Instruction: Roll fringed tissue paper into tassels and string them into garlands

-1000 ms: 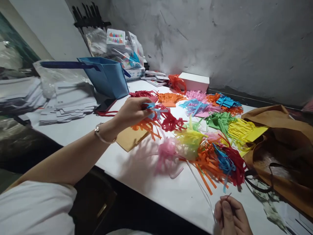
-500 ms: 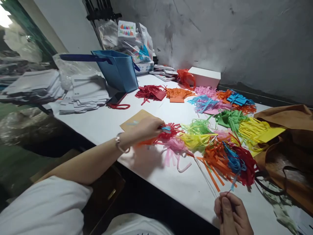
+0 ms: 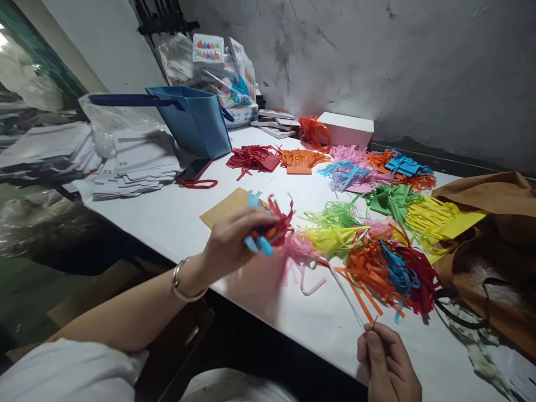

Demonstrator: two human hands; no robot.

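Red and blue strips [image 3: 283, 216] have come up with the left hand [image 3: 228, 235], which grips them above the table [image 3: 318, 318]. Nearest, the right hand [image 3: 388, 357] pinches a white string [image 3: 348, 297]. Picking up strips seems the step; next needs a gentle hold. Farther back lies a green bunch [image 3: 392, 199].

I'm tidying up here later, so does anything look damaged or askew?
A few small things. The grey wall has scratches and dark marks, so it looks worn. One pale pink strip curls away from the pink tassel. The stack of white papers beside the blue bag has uneven edges.
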